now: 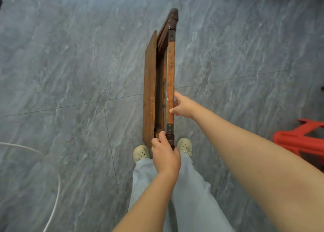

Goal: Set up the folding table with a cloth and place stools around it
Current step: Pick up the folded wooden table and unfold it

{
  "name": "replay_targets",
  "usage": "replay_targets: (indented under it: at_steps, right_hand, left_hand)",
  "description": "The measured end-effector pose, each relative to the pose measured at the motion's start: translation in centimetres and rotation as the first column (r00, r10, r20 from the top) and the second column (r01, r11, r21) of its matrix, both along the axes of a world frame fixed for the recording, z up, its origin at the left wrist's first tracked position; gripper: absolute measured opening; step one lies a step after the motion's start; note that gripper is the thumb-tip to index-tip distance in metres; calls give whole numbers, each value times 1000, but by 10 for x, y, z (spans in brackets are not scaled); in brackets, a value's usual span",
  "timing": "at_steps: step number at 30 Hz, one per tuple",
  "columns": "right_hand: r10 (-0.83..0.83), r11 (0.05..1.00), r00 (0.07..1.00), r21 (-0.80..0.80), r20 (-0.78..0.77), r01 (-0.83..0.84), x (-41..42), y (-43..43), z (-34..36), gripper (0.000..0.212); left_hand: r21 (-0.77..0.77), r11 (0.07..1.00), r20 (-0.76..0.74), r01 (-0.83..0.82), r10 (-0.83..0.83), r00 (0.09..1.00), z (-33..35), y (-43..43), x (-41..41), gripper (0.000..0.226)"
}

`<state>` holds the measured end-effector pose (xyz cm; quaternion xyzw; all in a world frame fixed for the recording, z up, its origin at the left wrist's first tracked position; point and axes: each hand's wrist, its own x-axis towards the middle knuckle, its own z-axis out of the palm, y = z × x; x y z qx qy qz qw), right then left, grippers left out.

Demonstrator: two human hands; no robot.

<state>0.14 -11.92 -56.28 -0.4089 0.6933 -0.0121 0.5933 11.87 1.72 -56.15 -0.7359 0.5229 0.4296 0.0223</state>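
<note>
The table (pixel 158 84) is seen folded flat and stood on edge on the grey floor (pixel 61 65), its brown wooden top to the left and turned legs with metal brackets to the right. Its near end is gripped by the left hand (pixel 165 154), just ahead of the feet. The right rail is clasped midway by the right hand (pixel 182 106). Red stools (pixel 301 140) are stacked well apart at the right.

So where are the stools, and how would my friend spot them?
Start at the grey tiled floor and find the folded wooden table standing on edge in the middle, held by both hands. Look far to its right, at the picture's edge: the red plastic stools sit there, cut off by the frame. They are the only bright red thing; everything else is grey, brown or pale.
</note>
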Motion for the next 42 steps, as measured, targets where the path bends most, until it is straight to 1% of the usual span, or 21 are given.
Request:
replay_targets:
  at_steps: [3,5,9,12,16,21,23,26,30,34,37,39,40,41,42]
  right_hand:
    - [125,992,992,-6,-9,-125,9,3,4,75]
    - [173,985,985,-21,-15,-174,12,2,4,77]
    - [237,972,972,6,-2,-237,7,-3,0,80]
    - [259,966,966,17,8,-259,-1,-3,-3,85]
    - [267,964,964,8,19,-267,-9,-5,-6,84]
    - [341,940,940,8,-3,-341,-5,-11,-10,87]
    - [365,931,931,-3,15,-365,-1,-14,-9,86]
    - [321,947,944,-7,70,-322,-2,-15,-8,82]
    - [285,959,955,-40,79,-282,-13,-10,-11,78]
    - [207,978,964,-45,165,-203,-19,-7,-9,77]
    - [137,991,964,-25,227,-134,-20,-6,-8,77]
    - [98,995,961,-24,257,-95,-21,-3,-11,75]
    - [74,997,957,-26,280,-70,-21,-1,-12,72]
    - [42,999,949,-28,312,-35,-21,2,-12,67]
    - [2,1000,939,-25,345,7,-21,5,-13,62]
  left_hand:
    - [8,997,-26,-76,77,997,0,10,-4,60]
    - [12,991,-27,-134,134,991,-2,14,-7,60]
    - [3,982,-17,-191,191,981,-4,15,-15,58]
    - [7,972,-18,-234,234,972,-3,16,-25,57]
    - [-9,968,0,-251,251,968,-2,16,-35,55]
    - [-28,955,-14,-294,294,956,-3,15,-39,54]
    - [-34,949,-35,-312,311,950,-4,15,-40,53]
    - [-43,939,-61,-342,339,939,-6,16,-38,53]
    - [-58,955,-105,-290,283,953,-11,16,-37,54]
    - [-59,959,-135,-277,267,954,-14,17,-38,55]
    - [-61,968,-219,-244,226,949,-17,16,-29,59]
    - [-64,979,-324,-191,161,932,-20,14,-12,62]
    - [-78,986,-385,-144,104,917,-24,14,0,62]
    - [-112,991,-426,-78,24,904,-29,13,14,62]
    - [-157,988,-429,7,-74,900,-36,11,30,62]
